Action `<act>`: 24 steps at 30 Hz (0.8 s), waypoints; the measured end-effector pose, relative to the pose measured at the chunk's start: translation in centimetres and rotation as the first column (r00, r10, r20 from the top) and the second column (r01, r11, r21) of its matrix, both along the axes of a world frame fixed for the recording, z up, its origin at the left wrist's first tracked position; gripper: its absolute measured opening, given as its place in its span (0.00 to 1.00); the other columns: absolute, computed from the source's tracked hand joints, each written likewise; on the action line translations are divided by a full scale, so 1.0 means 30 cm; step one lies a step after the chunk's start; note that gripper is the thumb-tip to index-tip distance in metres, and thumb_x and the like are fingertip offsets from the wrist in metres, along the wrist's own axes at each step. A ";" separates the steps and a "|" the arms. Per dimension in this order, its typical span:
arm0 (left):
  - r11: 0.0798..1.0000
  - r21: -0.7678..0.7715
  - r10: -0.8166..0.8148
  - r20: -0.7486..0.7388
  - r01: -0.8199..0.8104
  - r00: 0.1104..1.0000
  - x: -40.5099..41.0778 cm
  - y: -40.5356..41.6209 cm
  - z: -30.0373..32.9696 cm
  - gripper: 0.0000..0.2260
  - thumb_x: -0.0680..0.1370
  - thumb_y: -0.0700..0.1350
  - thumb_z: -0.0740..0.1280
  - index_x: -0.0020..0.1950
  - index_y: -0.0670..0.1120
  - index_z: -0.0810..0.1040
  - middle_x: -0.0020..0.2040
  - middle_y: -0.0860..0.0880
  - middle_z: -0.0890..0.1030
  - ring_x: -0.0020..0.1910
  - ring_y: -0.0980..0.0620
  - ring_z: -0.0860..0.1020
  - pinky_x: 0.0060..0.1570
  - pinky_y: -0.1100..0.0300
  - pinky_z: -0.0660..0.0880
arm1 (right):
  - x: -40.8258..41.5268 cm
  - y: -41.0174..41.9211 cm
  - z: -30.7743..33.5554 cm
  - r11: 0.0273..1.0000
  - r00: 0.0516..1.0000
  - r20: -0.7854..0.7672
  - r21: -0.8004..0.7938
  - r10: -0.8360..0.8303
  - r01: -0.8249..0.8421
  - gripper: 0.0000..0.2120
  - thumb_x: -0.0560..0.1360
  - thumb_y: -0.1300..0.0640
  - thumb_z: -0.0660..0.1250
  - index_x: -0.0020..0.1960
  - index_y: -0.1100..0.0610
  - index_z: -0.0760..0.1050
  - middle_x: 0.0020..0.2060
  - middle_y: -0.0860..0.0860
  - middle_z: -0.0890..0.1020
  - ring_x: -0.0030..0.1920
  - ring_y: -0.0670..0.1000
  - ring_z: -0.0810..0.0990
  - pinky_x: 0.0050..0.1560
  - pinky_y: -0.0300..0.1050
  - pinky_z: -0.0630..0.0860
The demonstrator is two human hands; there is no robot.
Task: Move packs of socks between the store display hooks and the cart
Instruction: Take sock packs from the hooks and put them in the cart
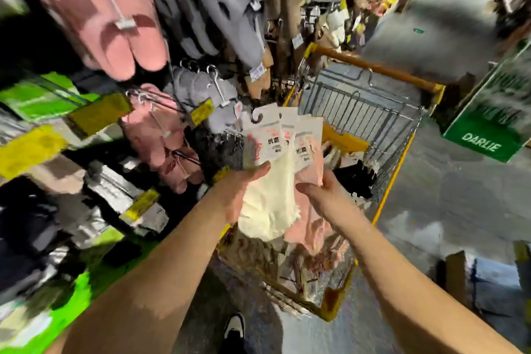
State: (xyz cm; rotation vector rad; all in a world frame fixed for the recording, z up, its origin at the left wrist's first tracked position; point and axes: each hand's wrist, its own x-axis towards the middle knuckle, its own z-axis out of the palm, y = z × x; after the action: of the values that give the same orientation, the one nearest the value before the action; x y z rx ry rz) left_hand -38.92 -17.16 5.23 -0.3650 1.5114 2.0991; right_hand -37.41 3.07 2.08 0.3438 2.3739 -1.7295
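From the head camera, both hands hold a fanned bunch of sock packs (275, 169) above the near end of the cart (373, 135): the left hand (244, 190) has its fingers closed on the cream pack, the right hand (321, 192) pinches the pink ones. Their long axis runs roughly upright, card headers and black hook (257, 118) pointing up toward the display hooks (215, 80), sock toes hanging down. To hang them cleanly, I would square the headers together and lead hook-first onto one peg.
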 end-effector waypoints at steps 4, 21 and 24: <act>0.998 -0.012 0.063 -0.078 -0.064 0.995 0.168 -0.114 0.161 0.16 0.81 0.46 0.64 0.37 0.45 0.84 0.33 0.46 0.84 0.29 0.51 0.82 0.34 0.61 0.77 | 0.081 -0.107 0.213 0.992 0.984 -0.126 0.002 0.128 -0.129 0.36 0.60 0.40 0.72 0.66 0.48 0.70 0.60 0.48 0.82 0.57 0.51 0.81 0.59 0.53 0.78; 0.831 0.199 0.554 -0.387 -0.519 0.737 0.936 -0.628 0.747 0.12 0.77 0.42 0.65 0.42 0.42 0.88 0.43 0.43 0.87 0.39 0.47 0.86 0.40 0.56 0.83 | 0.483 -0.857 0.837 0.744 0.633 -0.483 0.062 0.605 -0.665 0.22 0.75 0.52 0.64 0.69 0.45 0.68 0.54 0.38 0.78 0.57 0.42 0.78 0.49 0.31 0.71; 0.785 0.229 0.610 -0.445 -0.576 0.655 1.069 -0.750 0.791 0.10 0.73 0.43 0.67 0.42 0.44 0.88 0.45 0.43 0.87 0.41 0.46 0.86 0.44 0.54 0.83 | 0.598 -1.040 0.903 0.667 0.545 -0.521 0.066 0.657 -0.742 0.23 0.81 0.47 0.63 0.75 0.45 0.62 0.55 0.35 0.74 0.58 0.43 0.74 0.45 0.30 0.67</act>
State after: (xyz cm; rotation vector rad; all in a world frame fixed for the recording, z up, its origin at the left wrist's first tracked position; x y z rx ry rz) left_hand -6.85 -39.67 28.95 -0.3379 1.7632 2.9471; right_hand -19.47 -28.13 29.17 -1.1059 2.1176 -1.6645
